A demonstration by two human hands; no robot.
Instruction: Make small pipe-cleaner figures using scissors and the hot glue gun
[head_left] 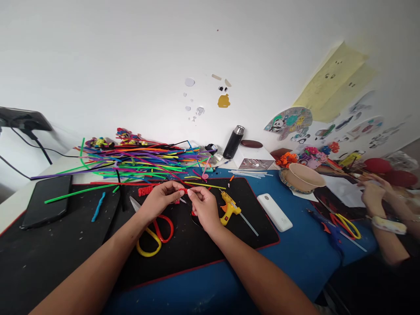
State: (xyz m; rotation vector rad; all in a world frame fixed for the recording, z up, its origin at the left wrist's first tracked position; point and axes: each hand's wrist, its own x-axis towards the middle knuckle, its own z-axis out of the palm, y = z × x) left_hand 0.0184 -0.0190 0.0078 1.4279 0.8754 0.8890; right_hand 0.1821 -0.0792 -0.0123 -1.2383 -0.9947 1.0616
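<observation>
A short red pipe cleaner piece is pinched between the fingertips of my left hand and my right hand, above the black mat. Most of it is hidden by the fingers. Beside my left hand lie more red crinkled pieces. Scissors with one yellow and one red handle loop rest partly under my left wrist. To the right of my right hand, a yellow glue gun lies with a clear glue stick out of its back.
A heap of colourful pipe cleaners spreads behind the mat. A blue twisted piece and a dark tablet lie left. Rightward are a white power bank, a black flask, a bowl and another person's hands.
</observation>
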